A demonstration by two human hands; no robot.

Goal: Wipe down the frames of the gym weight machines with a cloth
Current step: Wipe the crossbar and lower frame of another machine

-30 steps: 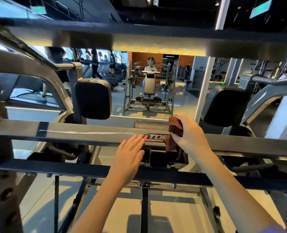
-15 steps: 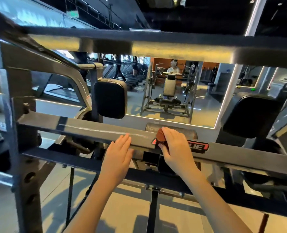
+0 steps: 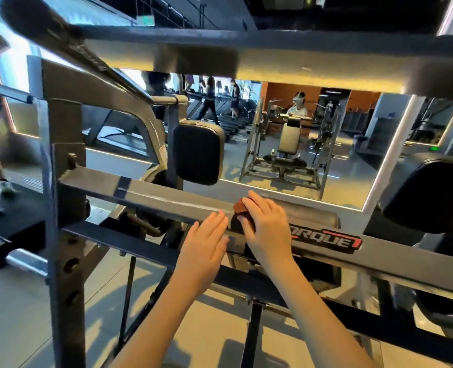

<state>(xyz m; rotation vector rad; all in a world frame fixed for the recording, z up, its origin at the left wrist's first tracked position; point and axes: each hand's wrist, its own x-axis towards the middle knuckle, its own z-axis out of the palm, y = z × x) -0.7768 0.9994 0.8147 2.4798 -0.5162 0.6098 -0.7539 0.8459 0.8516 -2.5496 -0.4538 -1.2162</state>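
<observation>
We list one brown cloth [image 3: 242,208], bunched on the frame bar [image 3: 153,195] under our right grip [image 3: 266,229], fingers curled over it, left grip [image 3: 207,245] flat and holding nothing just beside; we judge it soft, light, limp, best palmed as a wad.

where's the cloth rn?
Head view, centre: the brown cloth is held under the right hand on the grey crossbar, just left of the TORQUE logo.

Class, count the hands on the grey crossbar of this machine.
2. The left hand lies flat on the crossbar; the right hand, beside it, holds a brown cloth against it.
</observation>
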